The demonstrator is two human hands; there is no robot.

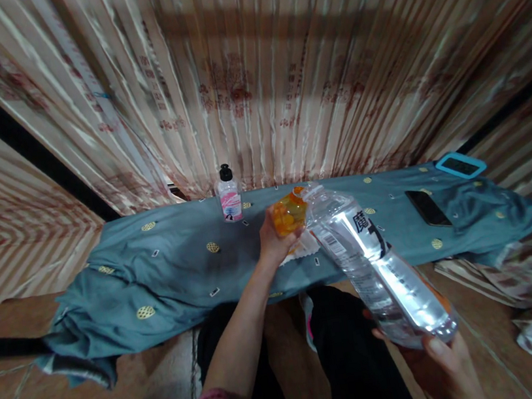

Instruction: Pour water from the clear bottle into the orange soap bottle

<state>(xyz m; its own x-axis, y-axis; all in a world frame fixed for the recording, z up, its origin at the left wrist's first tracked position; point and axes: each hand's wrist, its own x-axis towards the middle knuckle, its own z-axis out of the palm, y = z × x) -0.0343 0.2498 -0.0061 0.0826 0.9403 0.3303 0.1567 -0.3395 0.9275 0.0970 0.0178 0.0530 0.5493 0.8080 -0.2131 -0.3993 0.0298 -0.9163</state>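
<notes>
Clear water bottle (pixel 378 263) gripped by right hand (pixel 442 366), tilted, mouth at orange bottle (pixel 288 213) gripped by left hand (pixel 272 241); pouring seemingly underway, orange bottle's fill level unclear.

There is one view only — a camera worn on the person's head, looking forward and down. It faces a low worktop (pixel 166 266) under a teal cloth, which crosses the middle of the picture from 9 o'clock to 3 o'clock, with a striped curtain (pixel 279 79) filling everything toward 12 o'clock. The wide lens bends the edges strongly. At 6 o'clock the camera looks almost straight down on the person's own legs and the floor (pixel 100 394). It is near — the left hand (pixel 274 241) sits at centre, the right hand (pixel 442 366) at 5 o'clock, large and close to the lens.
</notes>
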